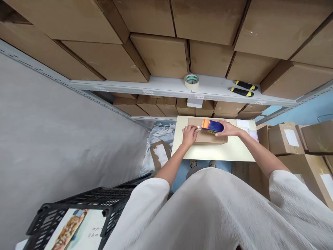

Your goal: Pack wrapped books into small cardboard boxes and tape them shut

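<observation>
A closed brown cardboard box [210,139] lies on a pale yellow tabletop [218,152]. My right hand [229,128] grips a tape dispenser [214,125], dark blue with an orange front, above the box's top. A green-yellow edge of the roll shows under it. At the box's left end, my left hand [189,134] has its fingers curled together near the dispenser's front. A short shiny strip of packing tape [199,127] runs between the dispenser and those fingertips. How the fingertips meet the tape is partly hidden.
A metal shelf [166,85] beyond the table bears cartons, a masking tape roll [191,81] and two black-and-yellow utility knives [241,92]. White papers [243,124] lie at the table's right. Cartons [286,139] are stacked rightward. A black crate [114,198] stands at lower left.
</observation>
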The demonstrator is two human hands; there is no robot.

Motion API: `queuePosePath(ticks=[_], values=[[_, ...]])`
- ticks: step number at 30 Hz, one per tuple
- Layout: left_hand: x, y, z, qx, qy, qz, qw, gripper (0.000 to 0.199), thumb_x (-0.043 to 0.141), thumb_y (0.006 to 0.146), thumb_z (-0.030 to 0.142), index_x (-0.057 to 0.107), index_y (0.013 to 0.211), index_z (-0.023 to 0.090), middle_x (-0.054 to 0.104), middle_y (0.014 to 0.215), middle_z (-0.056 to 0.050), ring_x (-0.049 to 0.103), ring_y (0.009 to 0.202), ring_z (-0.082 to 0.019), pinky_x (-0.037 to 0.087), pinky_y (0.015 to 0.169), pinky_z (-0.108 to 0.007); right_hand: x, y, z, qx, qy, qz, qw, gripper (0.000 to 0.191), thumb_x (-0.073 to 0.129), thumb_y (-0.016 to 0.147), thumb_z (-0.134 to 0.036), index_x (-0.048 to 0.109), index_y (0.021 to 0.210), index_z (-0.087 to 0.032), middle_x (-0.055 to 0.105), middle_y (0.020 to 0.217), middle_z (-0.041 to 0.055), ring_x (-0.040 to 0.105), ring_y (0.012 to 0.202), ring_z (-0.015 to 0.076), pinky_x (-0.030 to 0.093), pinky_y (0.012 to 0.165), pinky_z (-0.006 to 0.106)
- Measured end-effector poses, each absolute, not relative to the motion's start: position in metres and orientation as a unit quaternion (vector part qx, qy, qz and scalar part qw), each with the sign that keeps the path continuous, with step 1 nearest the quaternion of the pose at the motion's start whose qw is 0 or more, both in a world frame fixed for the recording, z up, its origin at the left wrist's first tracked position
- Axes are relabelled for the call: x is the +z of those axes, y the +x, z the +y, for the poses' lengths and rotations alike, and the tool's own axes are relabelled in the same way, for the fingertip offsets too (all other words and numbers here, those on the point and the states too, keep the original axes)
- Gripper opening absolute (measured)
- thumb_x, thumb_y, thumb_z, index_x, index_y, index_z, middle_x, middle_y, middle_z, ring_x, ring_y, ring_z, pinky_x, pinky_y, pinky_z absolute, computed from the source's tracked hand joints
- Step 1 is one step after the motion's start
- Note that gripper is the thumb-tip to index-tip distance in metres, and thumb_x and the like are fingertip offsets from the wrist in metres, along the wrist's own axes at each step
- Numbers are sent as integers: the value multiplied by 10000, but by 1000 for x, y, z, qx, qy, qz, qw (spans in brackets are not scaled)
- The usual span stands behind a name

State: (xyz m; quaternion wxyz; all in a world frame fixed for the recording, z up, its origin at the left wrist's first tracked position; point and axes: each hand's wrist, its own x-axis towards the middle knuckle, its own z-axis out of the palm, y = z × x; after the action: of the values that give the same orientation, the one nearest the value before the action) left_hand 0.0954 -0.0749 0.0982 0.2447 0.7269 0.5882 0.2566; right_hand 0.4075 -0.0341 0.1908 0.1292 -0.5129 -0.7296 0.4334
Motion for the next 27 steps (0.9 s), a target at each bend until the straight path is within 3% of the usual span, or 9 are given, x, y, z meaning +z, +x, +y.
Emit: queuePosePath(ticks=[4,8,11,16,21,27], values=[[104,95,-74,273,716,587,261,213,623,1016,224,766,1167,268,718,1304,-137,597,1319,-373,442,1120,-541,193,414,-35,400,-525,-744,104,606,944,681,-346,728,1240,-255,771,1166,74,722,1072,327,586,996,450],[119,100,-67,333,674,579,314,226,561,1048,202,755,1153,248,763,1275,-116,660,1283,-326,498,1129,-510,190,422,-38,421,-524,-732,113,534,854,683,-287,682,1187,-253,766,1112,38,718,985,286,595,890,396],[129,110,-58,376,594,568,428,205,571,1074,265,726,1202,227,800,1216,-111,731,1200,-277,565,1085,-451,189,426,-40,422,-511,-739,123,503,804,679,-279,657,1160,-253,753,1098,22,705,969,262,587,886,377],[138,127,-50,369,469,529,604,281,661,1059,433,687,1199,191,834,1079,-110,798,908,-217,625,879,-381,191,426,-43,441,-498,-735,132,477,762,664,-270,638,1123,-252,729,1060,8,699,974,258,583,908,377],[151,133,-53,388,413,502,654,341,833,928,354,685,1181,179,827,941,-80,789,853,-206,587,742,-319,196,422,-45,438,-495,-740,124,480,756,666,-255,629,1129,-257,731,1088,14,695,1000,261,579,914,375],[167,126,-49,431,374,491,658,468,955,715,143,666,1079,191,770,784,-14,746,746,-174,585,734,-308,207,416,-44,391,-494,-774,66,444,712,675,-222,572,1094,-260,706,1042,16,668,902,239,543,792,333]])
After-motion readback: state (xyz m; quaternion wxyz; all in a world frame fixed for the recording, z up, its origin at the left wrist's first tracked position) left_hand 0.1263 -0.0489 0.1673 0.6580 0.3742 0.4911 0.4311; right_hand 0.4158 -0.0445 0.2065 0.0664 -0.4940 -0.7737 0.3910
